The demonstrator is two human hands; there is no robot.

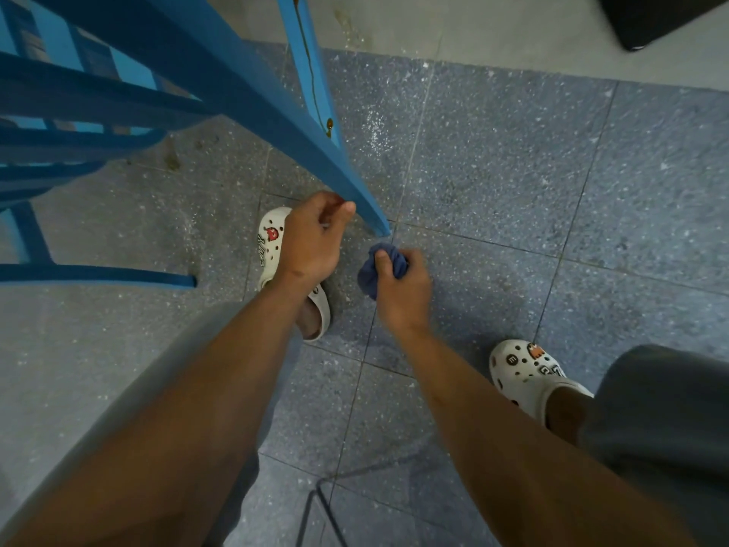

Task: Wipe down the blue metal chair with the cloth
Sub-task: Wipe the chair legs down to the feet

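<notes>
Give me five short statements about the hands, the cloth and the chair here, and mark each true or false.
1. The right hand grips a bunched dark blue cloth. True.
2. The left hand holds the cloth. False: it holds no cloth; its fingers are curled beside the blue chair leg.
3. The cloth is pressed flat on the chair seat. False: it is bunched in the hand, just below the leg's tip.
4. A brown drip runs down one chair leg. True.
5. The person is barefoot. False: white clogs are on both feet.
</notes>
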